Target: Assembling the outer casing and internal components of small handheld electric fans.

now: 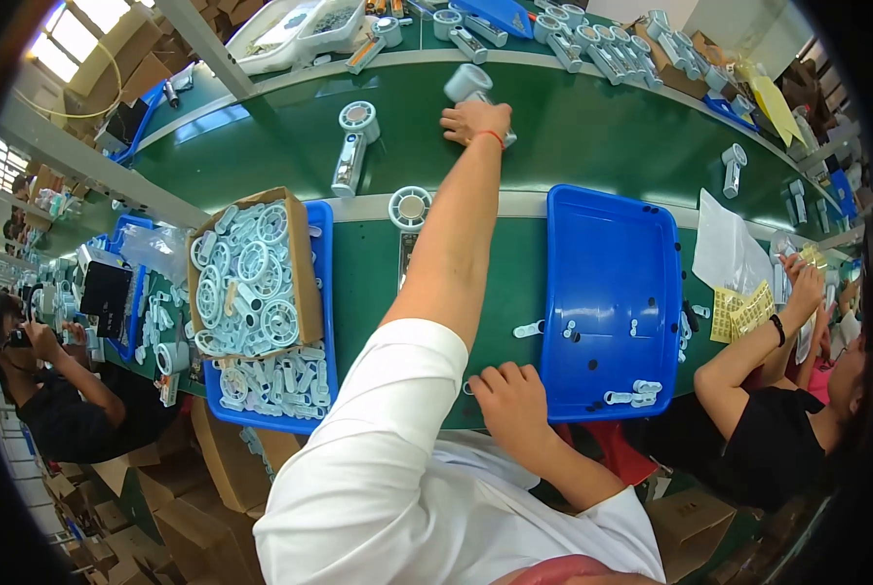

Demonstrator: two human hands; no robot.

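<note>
Left hand (475, 119) at 12 o'clock, arm at full stretch over the green belt (261, 161). Its fingers appear wrapped over the handle of a white handheld fan (467, 80), whose round head points toward 11 o'clock. Right hand (510, 402) at 5 o'clock, fingers bent on the near edge of the worktop, a small pale part (467, 388) at the fingertips; whether gripped, cannot tell.

Risks, as judged: a long reach with a top-side hold could let the fan roll or slip on the smooth belt. A second fan (358, 117), at 11 o'clock, might be knocked by a sideways sweep. A third fan (410, 205), nearer in, lies beside the forearm and could be brushed by it. The cardboard box (308, 278) at 9 o'clock is heaped to its rim; a bump from the elbow might spill parts.

Hard to make out: the held fan's head is blurred, most of its handle covered by the hand. Left fingertips unclear. Forearm and sleeve hide the third fan's lower end.
</note>
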